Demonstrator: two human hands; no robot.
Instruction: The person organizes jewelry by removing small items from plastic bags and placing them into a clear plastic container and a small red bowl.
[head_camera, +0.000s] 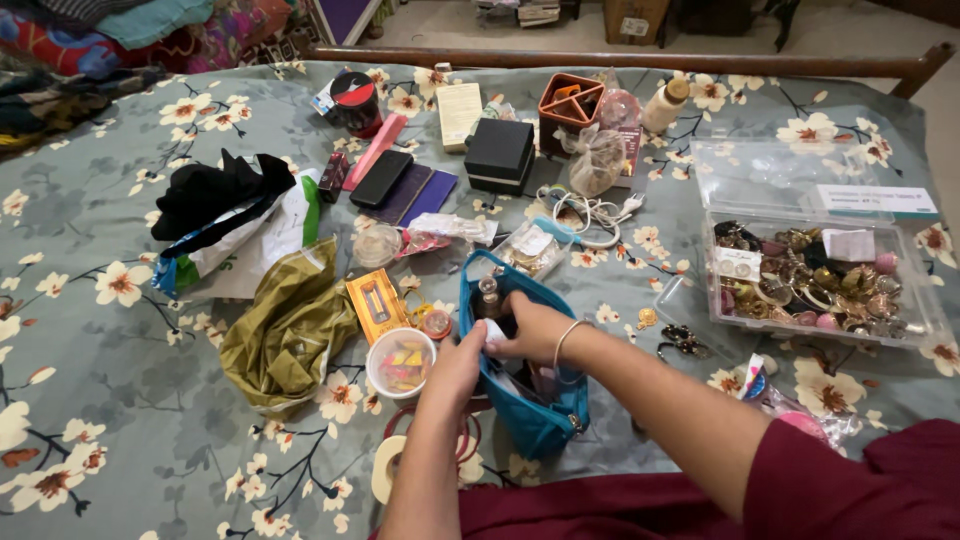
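Note:
An open teal pouch (540, 420) lies on the floral bedsheet (120, 400) in front of me. My right hand (530, 325) reaches down into its mouth with the fingers hidden inside, among small bottles and packets. My left hand (455, 365) grips the pouch's left rim beside it. A thin bangle circles my right wrist. What the right fingers hold inside the pouch cannot be made out.
A clear box of jewellery (815, 285) sits at the right with its lid behind. A small round tub (400, 362), an olive bag (290, 330), a black box (498, 152), a white cable (590, 215) and a tape roll (385, 468) lie around. A wooden bed rail (620, 60) edges the far side.

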